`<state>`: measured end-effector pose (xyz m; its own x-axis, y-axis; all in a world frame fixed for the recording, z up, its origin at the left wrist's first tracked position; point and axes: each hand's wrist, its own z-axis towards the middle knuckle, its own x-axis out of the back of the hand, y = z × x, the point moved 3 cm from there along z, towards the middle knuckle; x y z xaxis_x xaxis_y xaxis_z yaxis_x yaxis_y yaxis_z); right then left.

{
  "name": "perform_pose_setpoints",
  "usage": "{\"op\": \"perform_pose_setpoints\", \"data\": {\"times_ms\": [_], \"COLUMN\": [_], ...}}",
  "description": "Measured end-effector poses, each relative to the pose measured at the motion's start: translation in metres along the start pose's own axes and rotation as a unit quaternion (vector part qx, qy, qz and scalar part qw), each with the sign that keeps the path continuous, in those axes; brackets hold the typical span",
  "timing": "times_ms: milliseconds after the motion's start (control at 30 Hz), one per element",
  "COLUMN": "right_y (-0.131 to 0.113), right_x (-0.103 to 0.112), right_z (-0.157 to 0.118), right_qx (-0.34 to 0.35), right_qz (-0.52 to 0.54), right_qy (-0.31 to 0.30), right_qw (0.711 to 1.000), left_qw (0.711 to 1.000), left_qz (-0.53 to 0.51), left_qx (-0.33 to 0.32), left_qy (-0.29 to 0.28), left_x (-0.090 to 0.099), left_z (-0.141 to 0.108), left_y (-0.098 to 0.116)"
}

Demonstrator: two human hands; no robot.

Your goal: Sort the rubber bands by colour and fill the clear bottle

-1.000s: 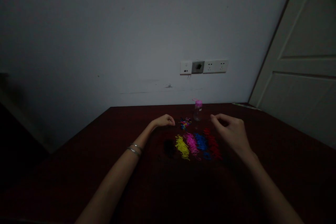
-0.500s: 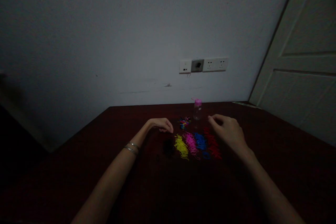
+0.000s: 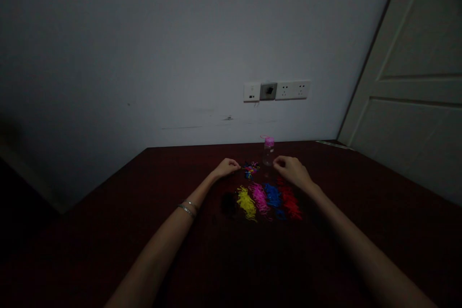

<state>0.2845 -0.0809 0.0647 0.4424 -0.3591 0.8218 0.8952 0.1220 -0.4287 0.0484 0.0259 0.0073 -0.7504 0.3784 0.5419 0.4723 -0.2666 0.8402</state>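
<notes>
A small mixed pile of coloured rubber bands [image 3: 250,169] lies on the dark table. My left hand [image 3: 227,167] is at the pile's left edge, thumb and fingers pinched together. My right hand [image 3: 294,171] is closed in a pinch just right of a clear bottle with a pink cap [image 3: 268,151]. Whatever either pinch holds is too small and dark to make out. Nearer me lie sorted heaps in a row: black bands [image 3: 228,204], yellow bands [image 3: 247,203], pink bands [image 3: 260,198], blue bands [image 3: 273,196] and red bands [image 3: 289,202].
The dark red table [image 3: 173,173] reaches back to a pale wall [image 3: 162,57]. Sockets and switches [image 3: 276,91] are mounted on the wall above the bottle. A panelled door [image 3: 407,106] stands at the right. The light is dim.
My left hand has moved right and away from me, from near the yellow heap to the mixed pile. My right hand has shifted left toward the bottle, uncovering more of the red heap.
</notes>
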Motion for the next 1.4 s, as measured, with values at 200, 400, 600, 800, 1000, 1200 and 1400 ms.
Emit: {"op": "perform_pose_setpoints", "data": {"times_ms": [200,400,600,800,1000,1200,1400], "right_y": [-0.005,-0.026,-0.039,-0.037,-0.035,-0.034,-0.029], "right_x": [-0.038,-0.046,-0.055,-0.062,-0.069,-0.072,-0.069], "right_z": [-0.005,-0.007,0.005,0.010,0.013,0.018,0.027], "right_qx": [0.051,0.061,0.038,0.032,0.044,0.054,0.068], "right_qz": [-0.004,-0.043,-0.058,-0.042,-0.012,0.022,0.094], "right_qy": [-0.074,-0.103,-0.165,-0.180,-0.187,-0.197,-0.186], "right_qw": [0.996,0.992,0.984,0.982,0.981,0.979,0.976], "left_qw": [0.998,0.998,0.997,0.996,0.995,0.994,0.994], "left_qz": [-0.026,-0.051,-0.070,-0.088,-0.084,-0.059,-0.041], "left_qx": [0.016,0.025,0.023,0.031,0.042,0.042,0.046], "left_qy": [0.057,0.036,0.018,0.011,0.030,0.077,0.095], "left_x": [-0.002,0.000,0.003,0.003,0.001,-0.002,-0.002], "left_z": [0.001,0.004,0.007,0.006,0.004,-0.001,-0.002], "left_y": [-0.006,-0.013,-0.016,-0.014,-0.011,-0.005,-0.003]}}
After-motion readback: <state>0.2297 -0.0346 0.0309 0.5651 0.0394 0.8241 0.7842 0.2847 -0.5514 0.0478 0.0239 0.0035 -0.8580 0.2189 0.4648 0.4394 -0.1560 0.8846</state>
